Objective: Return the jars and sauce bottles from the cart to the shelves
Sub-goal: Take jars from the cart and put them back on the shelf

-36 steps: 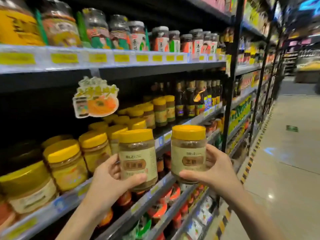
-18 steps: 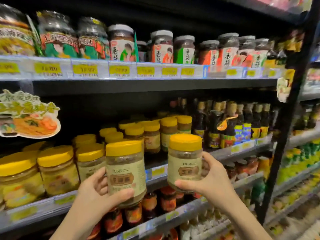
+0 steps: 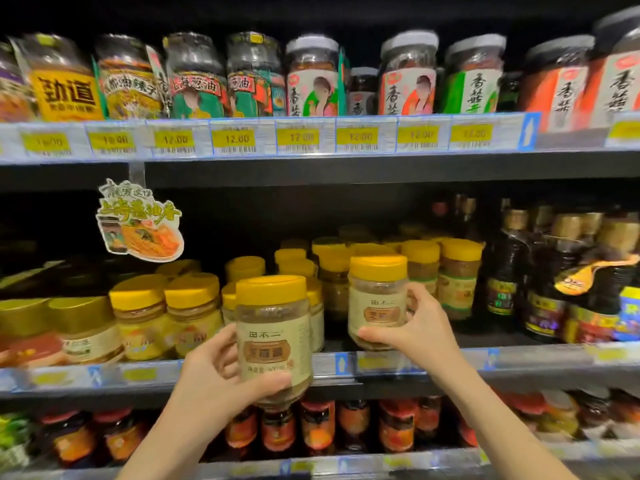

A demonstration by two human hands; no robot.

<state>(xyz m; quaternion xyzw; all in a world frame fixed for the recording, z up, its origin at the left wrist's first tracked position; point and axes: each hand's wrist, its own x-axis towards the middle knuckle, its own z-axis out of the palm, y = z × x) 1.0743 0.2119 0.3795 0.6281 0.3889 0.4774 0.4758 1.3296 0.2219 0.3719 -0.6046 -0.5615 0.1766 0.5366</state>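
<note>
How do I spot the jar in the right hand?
Find the middle shelf, packed with yellow-lidded jars. At its front edge the right hand holds a cream-labelled jar. Its neighbours stand untouched; only this one is clasped.

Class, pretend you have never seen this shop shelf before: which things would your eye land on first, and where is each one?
The left hand grips a yellow-lidded jar close to the camera, and the right hand holds a second jar up to the middle shelf, before matching stock. A cut-out noodle sign hangs under the upper shelf at left; yellow price tags line that shelf's edge.
</note>
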